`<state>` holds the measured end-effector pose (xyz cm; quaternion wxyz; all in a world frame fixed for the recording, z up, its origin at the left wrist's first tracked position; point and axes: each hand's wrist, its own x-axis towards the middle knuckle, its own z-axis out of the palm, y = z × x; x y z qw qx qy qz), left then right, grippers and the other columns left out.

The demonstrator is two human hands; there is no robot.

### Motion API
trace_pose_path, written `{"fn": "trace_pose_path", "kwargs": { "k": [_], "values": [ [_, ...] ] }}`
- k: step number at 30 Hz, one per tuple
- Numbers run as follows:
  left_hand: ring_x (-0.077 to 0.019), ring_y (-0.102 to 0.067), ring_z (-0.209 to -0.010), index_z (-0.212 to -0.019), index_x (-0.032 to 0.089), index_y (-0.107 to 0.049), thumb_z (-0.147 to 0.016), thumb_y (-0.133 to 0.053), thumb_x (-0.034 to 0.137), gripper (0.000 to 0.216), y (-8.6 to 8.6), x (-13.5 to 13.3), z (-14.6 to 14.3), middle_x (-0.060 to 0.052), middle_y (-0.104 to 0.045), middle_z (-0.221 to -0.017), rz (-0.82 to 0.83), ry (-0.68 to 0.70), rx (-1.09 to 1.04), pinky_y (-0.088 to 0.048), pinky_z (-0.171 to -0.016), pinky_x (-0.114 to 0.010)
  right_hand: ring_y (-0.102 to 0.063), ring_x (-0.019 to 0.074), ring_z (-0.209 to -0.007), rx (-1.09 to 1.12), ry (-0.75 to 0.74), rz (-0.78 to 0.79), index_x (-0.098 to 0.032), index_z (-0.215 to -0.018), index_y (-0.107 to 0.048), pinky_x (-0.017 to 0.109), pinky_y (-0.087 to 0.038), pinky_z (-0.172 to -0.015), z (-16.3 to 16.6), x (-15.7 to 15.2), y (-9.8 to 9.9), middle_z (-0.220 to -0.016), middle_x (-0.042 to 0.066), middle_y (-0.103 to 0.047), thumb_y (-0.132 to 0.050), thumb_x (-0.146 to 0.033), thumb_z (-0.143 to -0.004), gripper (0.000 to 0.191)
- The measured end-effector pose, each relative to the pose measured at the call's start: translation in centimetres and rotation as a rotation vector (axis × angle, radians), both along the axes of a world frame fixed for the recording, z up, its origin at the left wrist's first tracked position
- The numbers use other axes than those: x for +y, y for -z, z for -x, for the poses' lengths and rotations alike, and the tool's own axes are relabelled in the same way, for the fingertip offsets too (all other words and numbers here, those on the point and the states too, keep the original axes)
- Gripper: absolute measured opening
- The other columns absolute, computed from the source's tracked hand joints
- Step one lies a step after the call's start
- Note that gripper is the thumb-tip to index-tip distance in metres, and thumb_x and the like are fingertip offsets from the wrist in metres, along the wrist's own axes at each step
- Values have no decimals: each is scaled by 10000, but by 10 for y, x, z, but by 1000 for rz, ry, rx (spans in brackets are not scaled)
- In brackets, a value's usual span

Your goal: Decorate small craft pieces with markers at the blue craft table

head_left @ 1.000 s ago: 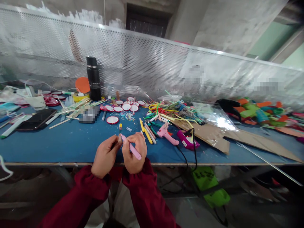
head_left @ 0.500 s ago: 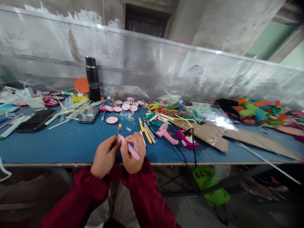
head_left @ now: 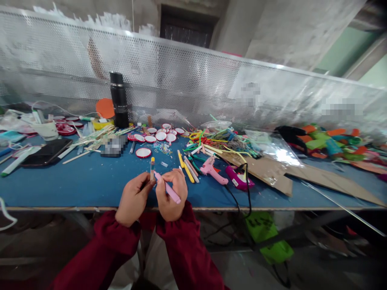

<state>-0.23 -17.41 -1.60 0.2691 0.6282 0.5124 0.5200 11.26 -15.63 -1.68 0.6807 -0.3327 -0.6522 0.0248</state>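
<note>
My left hand pinches a small flat wooden craft stick upright near the table's front edge; its top end is yellow, with a greyish band below. My right hand is closed around a pink marker pen, whose tip points up and left, close beside the stick. I cannot tell whether the tip touches the stick. Just right of my right hand lie yellow markers and other pens. A pink glue gun rests farther right.
Behind the hands lie several white discs with red rims. A black bottle stands near the perforated metal screen. A phone and loose sticks are at left. Pipe cleaners, a purple object and cardboard are at right.
My right hand and the pink marker have shifted slightly to the right, so the tip sits a little farther from the stick. My left hand holds nearly still.
</note>
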Motion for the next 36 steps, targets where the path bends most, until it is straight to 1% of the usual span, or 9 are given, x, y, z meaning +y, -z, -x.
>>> {"fn": "trace_pose_path", "kwargs": {
  "k": [5,10,15,23,29,33,36],
  "values": [
    [-116,-417,-679,-733,164,-555,-877,-487,365,256,-1,-1,0,22,-516,-686,5,14,-27,-353,-614,-205,-534,141,-708,-7,-20,8,-209,-735,-472,379,-448,-864,0,0,-2,-697,-9,-561,-500,-183,-829,101],
    [-122,-447,-702,-780,164,-586,-871,-500,363,235,-3,-1,1,16,-542,-712,4,30,-54,-375,-654,-209,-524,139,-685,-21,-18,17,-211,-710,-456,403,-440,-896,1,-1,-2,-666,-17,-542,-499,-168,-819,124],
    [-129,-465,-715,-775,161,-587,-865,-506,359,232,-2,0,2,3,-577,-748,0,28,-53,-382,-658,-215,-539,138,-701,2,-1,-9,-210,-747,-477,406,-441,-906,1,-2,-1,-693,-9,-562,-509,-163,-823,95],
    [-122,-422,-685,-756,166,-563,-871,-503,370,242,0,0,2,18,-509,-696,7,32,-64,-363,-633,-211,-544,139,-700,-23,-17,-15,-210,-747,-478,404,-440,-902,1,-1,-1,-697,-10,-567,-509,-175,-827,93],
    [-123,-442,-713,-787,167,-577,-880,-501,360,227,-1,0,2,17,-535,-725,1,40,-71,-372,-660,-213,-551,142,-705,-2,-8,-16,-211,-755,-480,413,-438,-911,1,-2,-1,-701,-5,-570,-499,-174,-834,89],
    [-118,-426,-693,-760,167,-560,-877,-508,361,232,-2,0,2,23,-513,-700,10,26,-70,-361,-641,-211,-554,140,-699,-21,-17,-12,-213,-739,-474,406,-439,-909,1,-3,-1,-689,-10,-570,-502,-183,-833,102],
    [-119,-430,-696,-769,167,-565,-875,-506,357,225,-1,0,2,22,-523,-709,11,26,-67,-362,-639,-211,-553,138,-697,-27,-15,-13,-212,-738,-481,403,-438,-913,1,-2,-1,-692,-11,-575,-501,-184,-835,103]
  ]
}}
